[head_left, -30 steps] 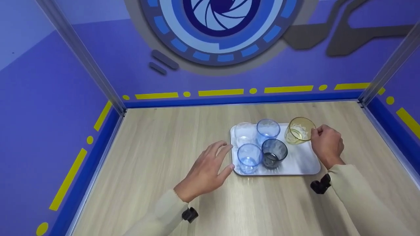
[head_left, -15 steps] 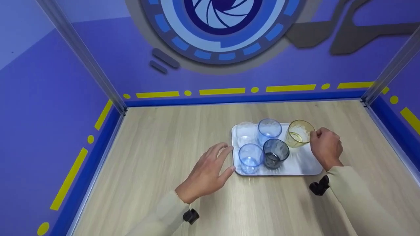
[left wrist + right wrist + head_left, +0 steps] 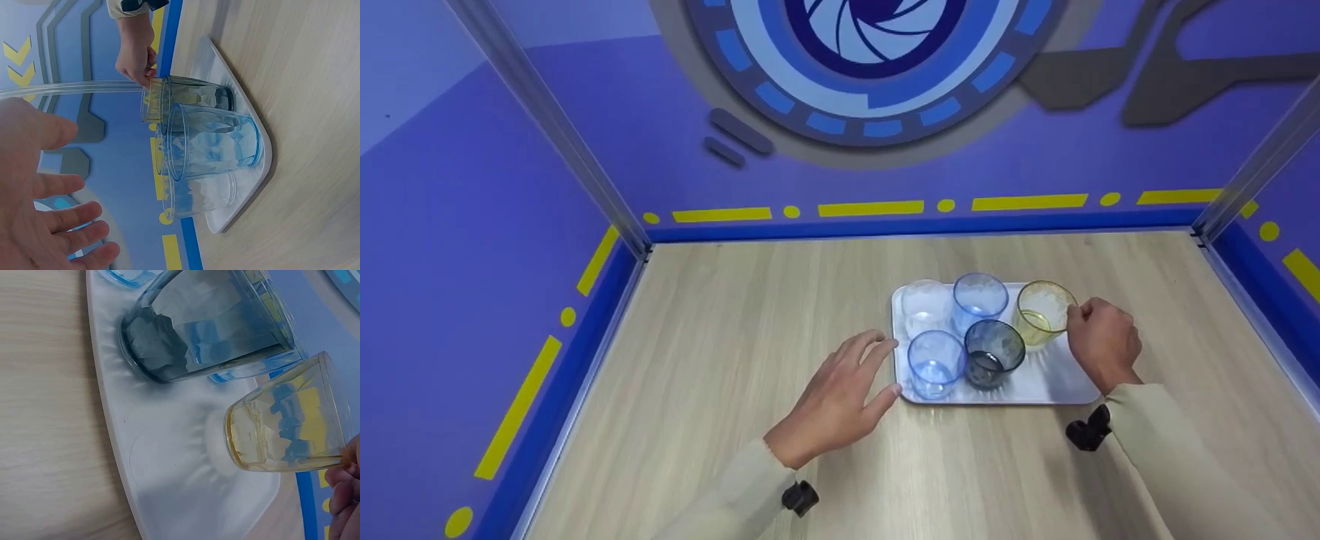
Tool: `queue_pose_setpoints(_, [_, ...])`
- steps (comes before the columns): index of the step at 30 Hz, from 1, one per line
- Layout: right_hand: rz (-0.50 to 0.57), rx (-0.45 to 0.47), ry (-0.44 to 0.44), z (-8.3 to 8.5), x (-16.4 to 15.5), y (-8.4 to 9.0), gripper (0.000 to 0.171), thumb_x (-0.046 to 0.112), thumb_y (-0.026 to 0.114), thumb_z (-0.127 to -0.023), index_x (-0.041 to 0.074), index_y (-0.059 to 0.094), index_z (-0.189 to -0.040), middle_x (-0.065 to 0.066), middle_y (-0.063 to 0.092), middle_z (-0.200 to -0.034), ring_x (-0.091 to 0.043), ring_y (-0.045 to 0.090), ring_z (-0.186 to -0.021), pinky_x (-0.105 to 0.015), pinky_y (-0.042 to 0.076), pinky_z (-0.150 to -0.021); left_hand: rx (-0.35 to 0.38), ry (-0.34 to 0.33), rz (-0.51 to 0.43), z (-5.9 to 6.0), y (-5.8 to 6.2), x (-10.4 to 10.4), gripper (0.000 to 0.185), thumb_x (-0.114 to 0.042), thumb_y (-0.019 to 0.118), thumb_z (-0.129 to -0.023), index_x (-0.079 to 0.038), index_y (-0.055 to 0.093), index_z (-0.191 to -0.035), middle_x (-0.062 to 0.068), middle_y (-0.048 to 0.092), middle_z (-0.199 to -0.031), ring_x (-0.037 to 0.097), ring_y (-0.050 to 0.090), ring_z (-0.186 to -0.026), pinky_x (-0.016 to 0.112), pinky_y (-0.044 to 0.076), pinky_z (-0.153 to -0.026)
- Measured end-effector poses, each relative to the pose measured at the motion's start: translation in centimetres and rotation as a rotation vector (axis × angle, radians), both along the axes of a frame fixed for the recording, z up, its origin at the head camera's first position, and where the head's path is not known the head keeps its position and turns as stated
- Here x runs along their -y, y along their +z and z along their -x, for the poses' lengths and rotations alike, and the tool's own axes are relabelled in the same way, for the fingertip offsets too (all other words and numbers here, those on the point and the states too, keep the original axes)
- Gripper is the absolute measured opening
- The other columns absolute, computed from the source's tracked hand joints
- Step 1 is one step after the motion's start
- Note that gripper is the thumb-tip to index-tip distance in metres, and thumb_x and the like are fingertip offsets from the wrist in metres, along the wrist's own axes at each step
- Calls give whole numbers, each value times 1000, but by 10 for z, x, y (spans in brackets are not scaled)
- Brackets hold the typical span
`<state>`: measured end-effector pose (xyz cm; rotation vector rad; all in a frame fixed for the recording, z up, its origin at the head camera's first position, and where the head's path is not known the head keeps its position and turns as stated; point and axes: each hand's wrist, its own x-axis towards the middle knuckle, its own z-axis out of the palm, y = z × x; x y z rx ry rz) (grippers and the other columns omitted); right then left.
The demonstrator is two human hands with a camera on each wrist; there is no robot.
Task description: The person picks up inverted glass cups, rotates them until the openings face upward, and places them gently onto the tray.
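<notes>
My right hand pinches the rim of a yellow glass tumbler at the back right of a white tray. In the right wrist view the yellow tumbler's base sits close over the tray. My left hand is beside the tray's left edge, fingers spread and relaxed, holding nothing. Nearest to it is a blue tumbler at the front left. Right of that stands a dark grey tumbler. Behind them are a clear tumbler and a second blue tumbler.
The tray lies on a light wood table. Purple-blue printed panels wall the table at the back and on both sides, joined by metal corner posts. The front right part of the tray carries no glass.
My right hand has lowered the yellow tumbler toward the tray and brought it slightly nearer to me. The left hand has hardly moved.
</notes>
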<state>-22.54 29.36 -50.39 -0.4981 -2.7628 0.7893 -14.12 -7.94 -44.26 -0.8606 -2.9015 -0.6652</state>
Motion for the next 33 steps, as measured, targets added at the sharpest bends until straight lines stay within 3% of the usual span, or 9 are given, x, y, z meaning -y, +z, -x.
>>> queue_pose_setpoints(26, [21,122,-22,0,0,-8,33,30,45,-97,4,59,-82,-12,60,-75,-28,55,-69,-34,34,-55,-48,-3,-12,6,-6,-3,51,-37,51,-99,-14,42,-143,6,43,-144,22,42,-135,45,40,-108])
queue_pose_setpoints(33, [-2,149,4,0,0,-10,40,36,43,-99,1,61,-89,-15,61,-80,-28,55,-70,-35,34,-56,-54,17,-5,9,-7,-5,50,-37,52,-98,-14,44,-142,6,44,-143,23,42,-135,45,39,-108])
